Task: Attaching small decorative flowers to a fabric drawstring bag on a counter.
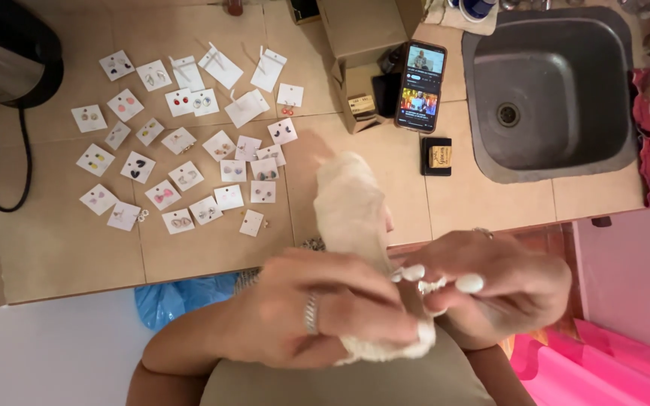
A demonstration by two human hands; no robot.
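Here we hold a cream cloth (355, 218), long axis running away over the bench (62, 248), left hand (325, 308) closed round its near end, right hand (498, 289) pinching beside it.

Earring cards (182, 135), phone (420, 86), sink (551, 154), perhaps a kettle (9, 53)

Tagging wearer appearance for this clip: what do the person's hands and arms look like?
Bare forearms, no sleeves. The left hand wears a silver band ring. The right hand has long, white-painted nails and a thin ring, partly visible. No gloves or watch visible.
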